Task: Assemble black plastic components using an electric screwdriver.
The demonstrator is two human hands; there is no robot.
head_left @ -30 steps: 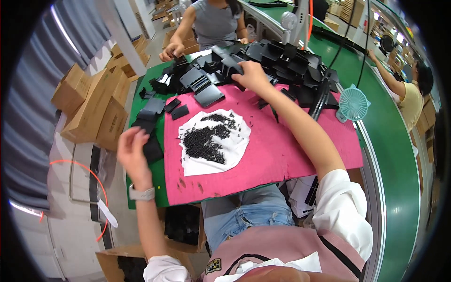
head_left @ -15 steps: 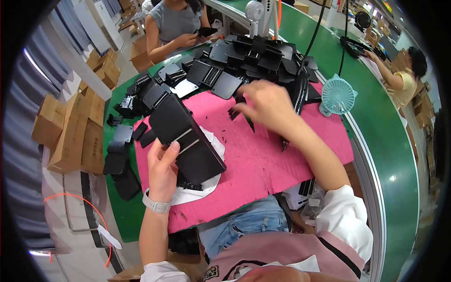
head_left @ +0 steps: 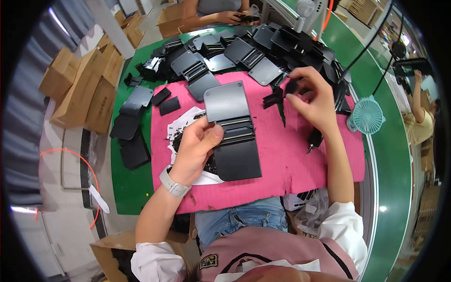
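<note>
Left hand: the left hand (head_left: 195, 148) grips a two-leaf black panel (head_left: 237, 160) at its left edge, thumb on the upper face beside the slotted middle section.
Panel position: raised over the pink mat (head_left: 291, 162), its leaves one above the other in view, partly covering the white cloth (head_left: 206, 179).
Right hand: the right hand (head_left: 317, 101) is over the mat's right side, fingers bent, thumb apart from them; a dark rounded piece (head_left: 291, 87) shows at the fingertips, and I cannot tell whether it is gripped.
Mat, right side: black bracket-like parts (head_left: 273, 98) lie beside the right hand; a dark tool with a metal tip (head_left: 315, 137) lies below it.
Cloth: loose small black pieces (head_left: 177, 140) lie on it, left of the panel.
Far edge: black panels (head_left: 265, 70) heap along the mat.
Table, left: more dark plates (head_left: 135, 151) lie on the green tabletop (head_left: 129, 197).
Mat, right edge: turquoise fan (head_left: 369, 115).
Opposite side: a co-worker's hands (head_left: 230, 18) hold a dark object (head_left: 248, 18).
</note>
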